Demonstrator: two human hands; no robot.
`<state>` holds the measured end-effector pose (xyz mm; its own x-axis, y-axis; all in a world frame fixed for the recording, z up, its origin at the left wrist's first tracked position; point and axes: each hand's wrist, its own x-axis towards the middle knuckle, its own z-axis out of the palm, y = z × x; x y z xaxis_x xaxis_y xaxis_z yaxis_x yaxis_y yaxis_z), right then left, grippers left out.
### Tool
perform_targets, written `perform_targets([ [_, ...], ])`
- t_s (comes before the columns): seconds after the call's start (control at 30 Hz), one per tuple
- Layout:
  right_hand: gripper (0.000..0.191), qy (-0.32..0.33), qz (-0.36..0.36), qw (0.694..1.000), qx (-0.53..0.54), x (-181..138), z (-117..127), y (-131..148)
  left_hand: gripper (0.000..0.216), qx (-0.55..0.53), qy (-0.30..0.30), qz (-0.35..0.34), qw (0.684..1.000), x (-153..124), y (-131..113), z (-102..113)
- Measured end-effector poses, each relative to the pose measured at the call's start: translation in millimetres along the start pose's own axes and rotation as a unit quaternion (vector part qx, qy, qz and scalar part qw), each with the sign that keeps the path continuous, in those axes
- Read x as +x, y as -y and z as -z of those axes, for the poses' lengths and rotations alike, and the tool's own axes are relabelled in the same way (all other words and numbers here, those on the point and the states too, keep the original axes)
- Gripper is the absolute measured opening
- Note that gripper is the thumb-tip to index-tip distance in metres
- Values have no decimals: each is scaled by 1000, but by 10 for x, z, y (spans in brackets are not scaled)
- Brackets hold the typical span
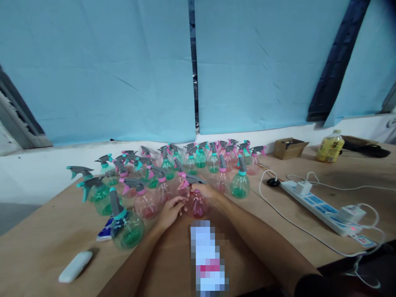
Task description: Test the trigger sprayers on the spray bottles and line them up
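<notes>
A pink spray bottle (198, 205) with a grey and pink trigger head stands in front of me on the table. My right hand (202, 190) is closed around its neck, just under the head. My left hand (174, 209) is beside the bottle on its left, fingers apart and loosely curled, with nothing visible in them. Left of that hand are another pink spray bottle (147, 204) and a green spray bottle (128, 231). Several more pink and green spray bottles crowd behind both hands, and a green one (240, 185) stands to the right.
A power strip (318, 206) with plugged chargers and white cables lies at right. Behind it are a small cardboard box (289, 148) and a yellow-labelled drink bottle (330, 147). A white case (75, 266) lies front left. A pixelated patch (207, 251) covers something near me.
</notes>
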<state>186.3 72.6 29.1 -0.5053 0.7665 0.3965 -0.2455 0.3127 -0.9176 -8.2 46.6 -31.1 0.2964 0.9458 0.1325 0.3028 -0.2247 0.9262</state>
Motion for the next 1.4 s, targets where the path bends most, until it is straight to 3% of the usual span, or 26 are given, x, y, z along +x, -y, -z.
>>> perform_targets([
  [0.17,21,-49,-2,999,12,-37,-45,-13,37,-1,-4,1,1000,2,6,-1],
  [0.4,24,-32,23,999,-7,-28,-51,17,39,-5,1,5,1000,2,-5,-1],
  [0.87,22,-57,26,998,-12,-61,-65,-26,18,-27,-20,23,999,-16,-31,-1],
  [1.4,19,-61,29,997,-25,-15,-72,-87,22,-13,-14,15,1000,-32,-59,-14],
])
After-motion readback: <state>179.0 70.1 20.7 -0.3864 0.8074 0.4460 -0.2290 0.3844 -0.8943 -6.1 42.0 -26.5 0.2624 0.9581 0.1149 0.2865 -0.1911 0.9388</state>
